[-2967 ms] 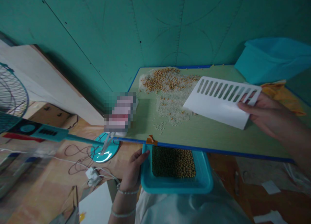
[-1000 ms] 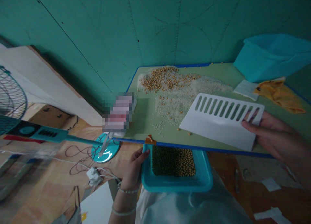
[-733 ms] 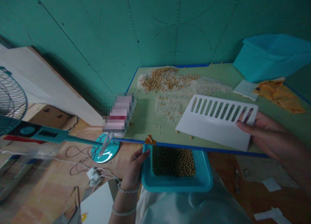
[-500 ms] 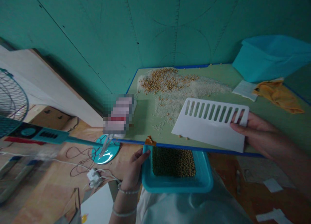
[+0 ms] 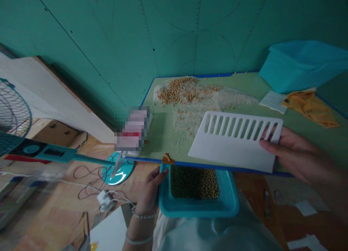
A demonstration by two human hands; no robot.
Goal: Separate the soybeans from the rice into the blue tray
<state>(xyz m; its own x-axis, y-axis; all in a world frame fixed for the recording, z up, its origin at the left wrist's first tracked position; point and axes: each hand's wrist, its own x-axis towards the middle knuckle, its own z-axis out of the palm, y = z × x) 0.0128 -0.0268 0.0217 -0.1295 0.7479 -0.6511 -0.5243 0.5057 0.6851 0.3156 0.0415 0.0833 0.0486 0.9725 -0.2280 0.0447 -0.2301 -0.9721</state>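
Currently gripping the scraper (image 5: 233,145) in the right hand (image 5: 293,149), between thumb (image 5: 271,148) and fingers (image 5: 287,135) at its right end, with its body leftward of them along the table's (image 5: 160,138) near edge; clasping the tub's (image 5: 199,207) left rim in the left hand (image 5: 149,187).

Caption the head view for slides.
Left hand grips a rectangular turquoise plastic tub of round beans, right hand a white slotted plastic scraper over a green tabletop.

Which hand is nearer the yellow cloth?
Right. The right hand, on the scraper, is in front of the yellow cloth; the left hand is far to its left, on the bean tub.
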